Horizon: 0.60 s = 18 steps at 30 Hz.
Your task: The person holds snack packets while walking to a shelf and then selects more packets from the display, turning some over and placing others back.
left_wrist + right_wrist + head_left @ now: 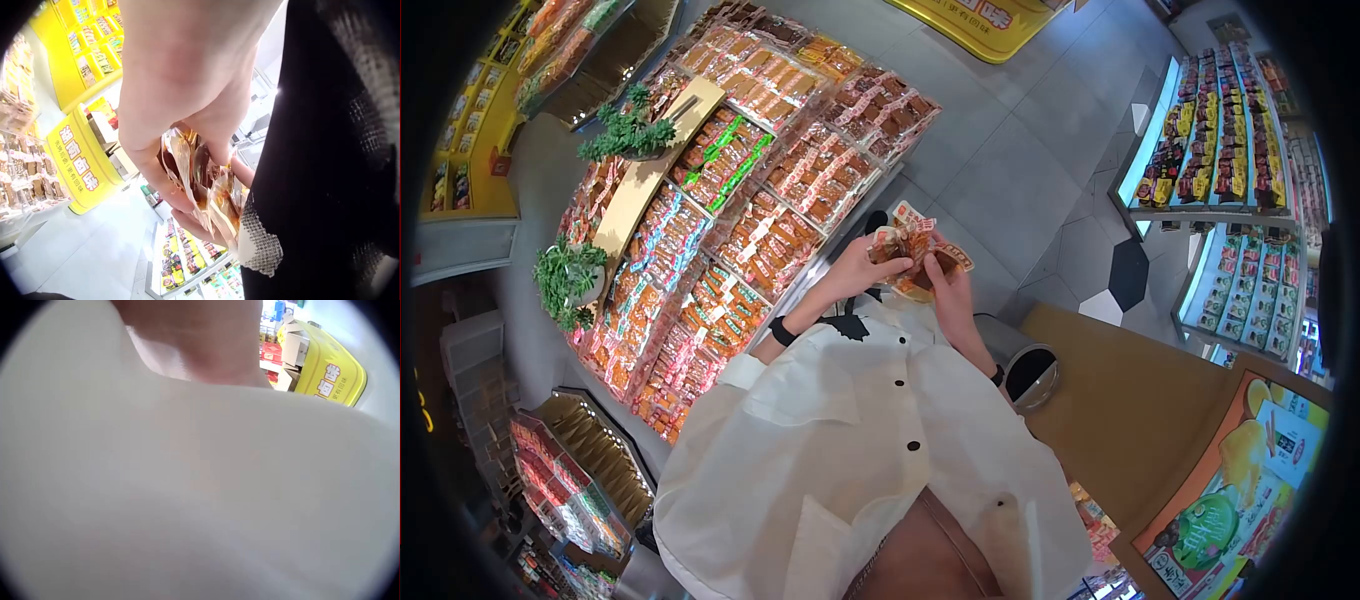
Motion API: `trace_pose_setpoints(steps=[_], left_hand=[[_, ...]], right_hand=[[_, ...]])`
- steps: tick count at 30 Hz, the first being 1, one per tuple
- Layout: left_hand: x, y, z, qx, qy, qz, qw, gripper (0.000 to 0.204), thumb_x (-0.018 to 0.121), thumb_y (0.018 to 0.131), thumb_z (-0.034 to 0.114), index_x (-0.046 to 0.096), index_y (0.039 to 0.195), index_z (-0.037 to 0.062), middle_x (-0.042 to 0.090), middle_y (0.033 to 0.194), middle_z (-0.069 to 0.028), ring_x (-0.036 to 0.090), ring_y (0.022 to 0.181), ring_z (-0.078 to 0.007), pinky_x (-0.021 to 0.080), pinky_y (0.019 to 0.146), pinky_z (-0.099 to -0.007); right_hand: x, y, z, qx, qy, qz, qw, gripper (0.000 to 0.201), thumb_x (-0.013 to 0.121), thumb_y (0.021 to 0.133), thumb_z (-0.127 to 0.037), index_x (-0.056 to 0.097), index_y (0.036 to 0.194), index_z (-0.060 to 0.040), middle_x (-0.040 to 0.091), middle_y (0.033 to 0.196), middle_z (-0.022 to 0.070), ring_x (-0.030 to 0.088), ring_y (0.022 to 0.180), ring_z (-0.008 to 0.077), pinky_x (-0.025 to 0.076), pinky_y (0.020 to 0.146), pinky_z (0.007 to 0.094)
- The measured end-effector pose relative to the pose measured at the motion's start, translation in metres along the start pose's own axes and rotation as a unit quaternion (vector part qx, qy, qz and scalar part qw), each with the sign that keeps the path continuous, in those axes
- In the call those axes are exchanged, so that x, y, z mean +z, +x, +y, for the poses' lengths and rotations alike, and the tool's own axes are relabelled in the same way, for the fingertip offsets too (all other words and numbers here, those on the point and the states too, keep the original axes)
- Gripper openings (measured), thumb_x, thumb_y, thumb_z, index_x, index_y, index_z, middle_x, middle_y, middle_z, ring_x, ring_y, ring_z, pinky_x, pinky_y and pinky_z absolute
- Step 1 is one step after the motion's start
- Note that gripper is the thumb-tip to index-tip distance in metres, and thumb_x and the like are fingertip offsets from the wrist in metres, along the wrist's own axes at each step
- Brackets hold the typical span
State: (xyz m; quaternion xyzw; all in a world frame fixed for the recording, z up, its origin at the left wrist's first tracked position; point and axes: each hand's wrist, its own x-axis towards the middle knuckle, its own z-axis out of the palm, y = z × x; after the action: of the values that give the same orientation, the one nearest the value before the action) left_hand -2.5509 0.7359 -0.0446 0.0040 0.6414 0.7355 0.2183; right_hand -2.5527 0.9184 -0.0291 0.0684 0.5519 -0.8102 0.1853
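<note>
White, black-buttoned cloth shirt [840,430] lies nearest. My left hand [863,270] and right hand [950,293], fingers curled, grip clear-plastic packets [917,243] of brown food (red-and-white labels [909,216] noted).

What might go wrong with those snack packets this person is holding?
Several snack packets are bunched between the left hand and the right hand, with their edges fanned out, so one might slip free. They are held in the air, so a dropped one could land on the tiled floor. White cloth fills most of the right wrist view, so a fumble could go unseen there.
</note>
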Motion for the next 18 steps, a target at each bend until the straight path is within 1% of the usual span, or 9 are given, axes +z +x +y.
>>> trace_pose_setpoints(steps=[2,3,5,7,9,13,15,16,18], left_hand=[[-0.003,0.020,0.006,-0.028,0.018,0.033,0.999,0.032,0.069,0.090,0.021,0.061,0.112,0.0003,0.068,0.091,-0.0051,0.061,0.079,-0.0131,0.051,0.075,-0.0301],[-0.004,0.032,0.010,-0.027,0.016,0.032,0.999,0.032,0.069,0.090,0.021,0.061,0.112,0.0003,0.068,0.091,-0.0051,0.061,0.079,-0.0131,0.051,0.075,-0.0301],[-0.007,0.059,0.018,0.073,0.122,0.111,0.984,0.036,0.072,0.088,0.023,0.060,0.112,-0.0011,0.068,0.091,-0.0070,0.061,0.078,-0.0137,0.051,0.076,-0.0306],[-0.014,0.083,0.034,0.075,0.129,0.110,0.983,0.041,0.074,0.085,0.025,0.060,0.112,-0.0021,0.069,0.093,-0.0101,0.064,0.079,-0.0154,0.051,0.077,-0.0319],[-0.019,0.108,0.051,0.066,0.172,0.117,0.976,0.041,0.074,0.085,0.026,0.061,0.111,-0.0019,0.070,0.094,-0.0124,0.065,0.083,-0.0172,0.051,0.079,-0.0330],[-0.041,0.160,0.049,0.043,0.082,0.110,0.990,0.044,0.075,0.084,0.027,0.060,0.114,-0.0013,0.070,0.097,-0.0137,0.066,0.086,-0.0184,0.051,0.081,-0.0335],[-0.052,0.184,0.047,0.062,0.044,0.115,0.990,0.045,0.075,0.084,0.027,0.059,0.116,0.0001,0.069,0.100,-0.0124,0.064,0.088,-0.0175,0.050,0.083,-0.0324],[-0.056,0.195,0.046,0.068,0.044,0.126,0.989,0.045,0.075,0.084,0.026,0.058,0.118,0.0004,0.069,0.102,-0.0120,0.064,0.089,-0.0172,0.050,0.084,-0.0321],[-0.067,0.210,0.051,0.075,0.038,0.149,0.985,0.046,0.075,0.085,0.026,0.058,0.119,0.0008,0.069,0.104,-0.0117,0.064,0.090,-0.0168,0.050,0.085,-0.0317]], right_hand=[[-0.017,0.024,0.009,-0.029,-0.060,0.000,0.998,0.039,0.056,0.098,-0.018,0.048,0.132,0.0000,0.059,0.118,0.0077,0.055,0.108,0.0128,0.044,0.095,0.0279],[-0.018,0.036,0.005,-0.058,-0.119,-0.004,0.991,0.040,0.057,0.098,-0.017,0.047,0.133,0.0003,0.058,0.119,0.0074,0.055,0.109,0.0131,0.044,0.095,0.0275],[-0.021,0.054,-0.007,-0.031,-0.125,-0.003,0.992,0.041,0.056,0.099,-0.017,0.045,0.134,0.0003,0.057,0.120,0.0074,0.055,0.110,0.0134,0.044,0.096,0.0275],[-0.019,0.078,-0.018,-0.003,-0.133,-0.003,0.991,0.043,0.056,0.099,-0.017,0.043,0.136,0.0004,0.057,0.122,0.0073,0.055,0.110,0.0138,0.044,0.096,0.0275],[-0.017,0.107,-0.030,-0.023,-0.117,0.060,0.991,0.044,0.056,0.098,-0.016,0.042,0.137,0.0003,0.057,0.124,0.0072,0.055,0.109,0.0133,0.044,0.095,0.0271],[-0.013,0.162,-0.065,-0.028,-0.080,0.048,0.995,0.042,0.057,0.097,-0.014,0.045,0.134,0.0009,0.059,0.119,0.0060,0.057,0.104,0.0124,0.046,0.093,0.0275],[-0.022,0.192,-0.077,0.057,-0.086,0.033,0.994,0.026,0.059,0.097,-0.019,0.057,0.116,-0.0017,0.064,0.104,0.0043,0.061,0.094,0.0107,0.050,0.084,0.0276],[-0.025,0.207,-0.078,0.052,-0.099,0.034,0.993,0.024,0.060,0.097,-0.018,0.059,0.115,-0.0025,0.066,0.098,0.0031,0.063,0.087,0.0106,0.052,0.081,0.0275],[-0.027,0.228,-0.084,0.070,-0.101,0.017,0.992,0.024,0.060,0.096,-0.018,0.058,0.115,-0.0024,0.066,0.099,0.0031,0.063,0.087,0.0108,0.052,0.080,0.0275]])
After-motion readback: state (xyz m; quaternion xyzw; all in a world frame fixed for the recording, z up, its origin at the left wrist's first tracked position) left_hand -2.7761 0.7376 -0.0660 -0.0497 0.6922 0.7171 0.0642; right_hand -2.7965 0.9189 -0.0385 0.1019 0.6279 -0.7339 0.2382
